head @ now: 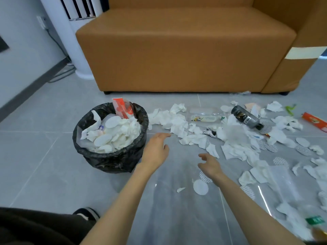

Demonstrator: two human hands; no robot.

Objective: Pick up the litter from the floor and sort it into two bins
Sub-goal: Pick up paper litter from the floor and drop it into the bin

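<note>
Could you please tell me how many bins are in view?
1: the bin stands on the floor, left of the left hand. Another may be out of view.

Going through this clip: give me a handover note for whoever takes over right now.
Left hand: open, empty, beside the bin.
Right hand: open, empty, above the floor.
Done: bin heaped with white paper waste; second bin not in view.
Left: tissue pile, dark bottle, clear bottle, red box, round pad, more scraps, all on the floor.
</note>
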